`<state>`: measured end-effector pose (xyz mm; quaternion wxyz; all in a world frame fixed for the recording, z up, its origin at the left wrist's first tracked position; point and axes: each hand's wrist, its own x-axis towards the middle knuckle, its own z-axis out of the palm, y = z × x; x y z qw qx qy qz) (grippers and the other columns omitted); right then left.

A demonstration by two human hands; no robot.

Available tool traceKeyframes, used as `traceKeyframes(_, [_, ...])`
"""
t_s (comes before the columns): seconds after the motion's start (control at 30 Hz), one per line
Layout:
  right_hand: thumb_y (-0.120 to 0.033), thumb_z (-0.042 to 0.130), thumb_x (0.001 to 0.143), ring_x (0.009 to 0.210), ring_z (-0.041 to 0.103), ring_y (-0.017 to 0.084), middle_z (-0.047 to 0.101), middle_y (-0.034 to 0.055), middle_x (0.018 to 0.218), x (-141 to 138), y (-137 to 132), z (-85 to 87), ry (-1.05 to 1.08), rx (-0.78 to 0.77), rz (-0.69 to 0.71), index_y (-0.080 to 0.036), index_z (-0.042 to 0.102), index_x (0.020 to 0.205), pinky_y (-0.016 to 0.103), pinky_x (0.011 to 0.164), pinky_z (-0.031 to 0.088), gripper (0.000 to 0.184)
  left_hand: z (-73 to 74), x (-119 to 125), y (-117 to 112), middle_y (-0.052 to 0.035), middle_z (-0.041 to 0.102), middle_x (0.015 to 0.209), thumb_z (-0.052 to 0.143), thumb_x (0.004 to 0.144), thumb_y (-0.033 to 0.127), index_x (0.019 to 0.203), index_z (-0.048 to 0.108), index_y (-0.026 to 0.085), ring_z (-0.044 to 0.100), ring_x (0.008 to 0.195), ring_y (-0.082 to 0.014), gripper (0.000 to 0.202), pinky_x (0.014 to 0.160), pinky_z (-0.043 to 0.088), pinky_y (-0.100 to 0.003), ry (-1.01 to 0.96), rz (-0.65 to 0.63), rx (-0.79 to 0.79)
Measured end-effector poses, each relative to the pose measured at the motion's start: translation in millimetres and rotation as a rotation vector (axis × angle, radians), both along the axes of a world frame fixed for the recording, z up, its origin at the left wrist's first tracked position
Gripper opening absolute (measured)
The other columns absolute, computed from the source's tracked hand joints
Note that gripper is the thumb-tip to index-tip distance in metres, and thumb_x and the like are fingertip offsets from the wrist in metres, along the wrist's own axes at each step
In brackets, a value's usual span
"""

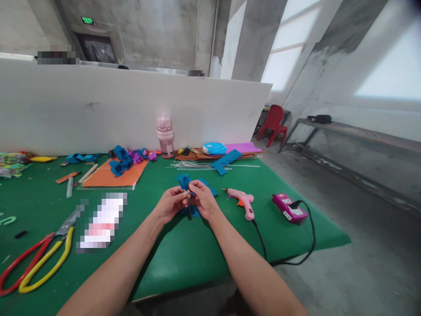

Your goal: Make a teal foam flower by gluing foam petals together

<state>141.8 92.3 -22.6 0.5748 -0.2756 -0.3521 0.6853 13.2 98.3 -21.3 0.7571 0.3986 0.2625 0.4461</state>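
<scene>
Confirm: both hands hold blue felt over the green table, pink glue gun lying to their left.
Wrong side. The head view shows the glue gun lying to their right; the left hand and right hand do hold blue felt over the green table.

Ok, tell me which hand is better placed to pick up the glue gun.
Probably the right hand: the glue gun lies just beside it, while the left hand sits farther off. Both pinch the blue felt.
</scene>
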Motion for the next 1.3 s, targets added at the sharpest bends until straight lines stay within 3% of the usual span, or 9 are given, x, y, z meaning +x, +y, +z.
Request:
traceKeyframes(0.77, [-0.030,0.068,0.067,0.044,0.055,0.010,0.057,-0.0052,0.056,1.6,0.3,-3.3,-0.033,0.057,0.008,-0.019,0.051,0.079,0.020,0.038,0.046,0.024,5.0,3.9,-2.4,0.0002,0.060,0.061,0.074,0.060,0.015,0.067,0.058,0.011,0.051,0.047,-0.0053,0.018,0.050,0.044,-0.020,-0.002,0.039,-0.033])
traceKeyframes(1.13, [-0.030,0.069,0.065,0.045,0.054,0.010,0.058,-0.0050,0.056,-0.5,-1.3,-1.1,-0.118,0.087,-0.080,-0.019,0.053,0.079,0.019,0.038,0.044,0.024,6.8,4.4,-3.2,0.0025,0.054,0.049,0.074,0.060,0.016,0.067,0.057,0.011,0.051,0.045,-0.0064,0.019,0.050,0.044,-0.019,0.028,0.056,-0.064])
traceKeyframes(1.3, [-0.026,0.061,0.068,0.064,0.058,0.010,0.064,-0.0008,0.075,4.0,-0.4,3.0,-0.013,0.080,-0.169,-0.019,0.056,0.078,0.021,0.057,0.049,0.014,6.2,3.6,-1.6,0.0009,0.058,0.058,0.074,0.060,0.016,0.067,0.056,0.011,0.051,0.047,-0.0054,0.020,0.050,0.045,-0.020,0.007,0.062,-0.069])
